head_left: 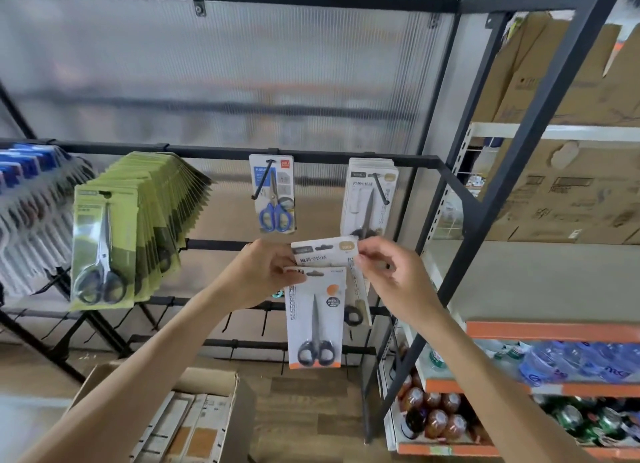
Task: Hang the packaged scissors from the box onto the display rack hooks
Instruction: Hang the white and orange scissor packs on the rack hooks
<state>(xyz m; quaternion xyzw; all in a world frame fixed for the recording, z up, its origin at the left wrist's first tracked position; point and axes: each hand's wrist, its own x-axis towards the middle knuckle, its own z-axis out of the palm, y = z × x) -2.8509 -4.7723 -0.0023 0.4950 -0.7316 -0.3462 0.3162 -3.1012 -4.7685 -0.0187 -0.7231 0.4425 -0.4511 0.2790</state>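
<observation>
White scissors pack (323, 253) (long axis upright), pinched by right hand (384, 268) and left hand (266, 272), sits just below the hook (381, 190).

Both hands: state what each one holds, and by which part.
The left hand grips the orange-trimmed scissors pack by its top left corner. The right hand pinches the white scissors pack behind it by its top right corner.

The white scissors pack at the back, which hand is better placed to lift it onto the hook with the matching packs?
Probably the right hand. It pinches the white pack's top corner just below the matching packs' hook; the left hand also holds the orange-trimmed pack.
</observation>
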